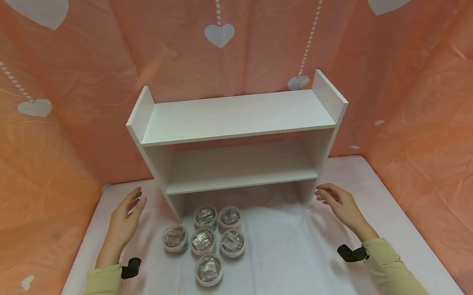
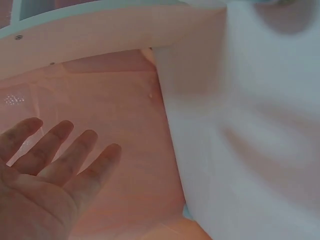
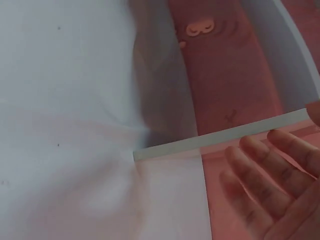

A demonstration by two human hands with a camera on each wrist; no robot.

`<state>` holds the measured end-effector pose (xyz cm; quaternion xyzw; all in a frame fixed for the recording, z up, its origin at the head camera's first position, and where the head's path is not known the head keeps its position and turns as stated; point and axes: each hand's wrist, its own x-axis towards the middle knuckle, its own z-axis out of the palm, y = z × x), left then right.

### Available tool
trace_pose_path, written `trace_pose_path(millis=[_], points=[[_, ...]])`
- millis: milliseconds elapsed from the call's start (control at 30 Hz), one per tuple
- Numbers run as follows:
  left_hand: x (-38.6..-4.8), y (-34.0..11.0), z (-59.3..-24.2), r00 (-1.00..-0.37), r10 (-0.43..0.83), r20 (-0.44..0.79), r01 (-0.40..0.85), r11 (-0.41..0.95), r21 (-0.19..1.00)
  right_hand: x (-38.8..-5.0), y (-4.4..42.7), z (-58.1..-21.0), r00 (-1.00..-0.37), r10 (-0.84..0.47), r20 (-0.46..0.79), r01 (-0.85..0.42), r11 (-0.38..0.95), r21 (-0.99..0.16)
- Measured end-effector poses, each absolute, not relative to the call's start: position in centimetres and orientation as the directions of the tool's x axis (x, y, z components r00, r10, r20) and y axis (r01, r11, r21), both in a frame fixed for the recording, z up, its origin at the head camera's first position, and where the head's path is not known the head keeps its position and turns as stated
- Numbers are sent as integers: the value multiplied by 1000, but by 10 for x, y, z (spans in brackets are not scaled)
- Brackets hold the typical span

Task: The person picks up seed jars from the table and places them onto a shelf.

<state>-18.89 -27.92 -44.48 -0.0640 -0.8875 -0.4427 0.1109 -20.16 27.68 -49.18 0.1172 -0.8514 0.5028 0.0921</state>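
Observation:
A white two-tier shelf unit (image 1: 235,118) stands at the back of the table. My left hand (image 1: 124,222) hovers left of it with loosely extended fingers and holds nothing; in the left wrist view its spread fingers (image 2: 82,175) show against the backdrop. My right hand (image 1: 340,204) is beside the unit's lower right side panel, its fingers slightly bent. In the right wrist view those fingers (image 3: 260,185) lie close to the panel's edge (image 3: 220,132); whether they touch it I cannot tell. Several round clear-lidded tubs (image 1: 203,241) with silvery contents stand between the hands, left of centre.
White cloth covers the table (image 1: 285,268). An orange backdrop (image 1: 183,61) with white hearts hangs behind and on both sides. The shelf boards bear nothing. Black straps with cameras sit at both wrists, such as the left wrist camera (image 1: 131,268).

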Motion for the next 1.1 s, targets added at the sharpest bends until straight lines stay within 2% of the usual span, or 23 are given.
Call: trace_pose_path(millis=[367, 733, 1100], points=[[-189, -275, -436, -965, -6, 262, 215, 551, 806, -180, 259, -457, -951, -110, 287, -307, 394, -866], [-190, -269, -427, -959, 9, 283, 248, 511, 823, -191, 260, -484, -941, -149, 303, -335, 298, -894], [-194, -264, -422, -946, 6, 324, 304, 357, 883, -194, 242, -488, -940, -225, 255, -310, 258, -915]])
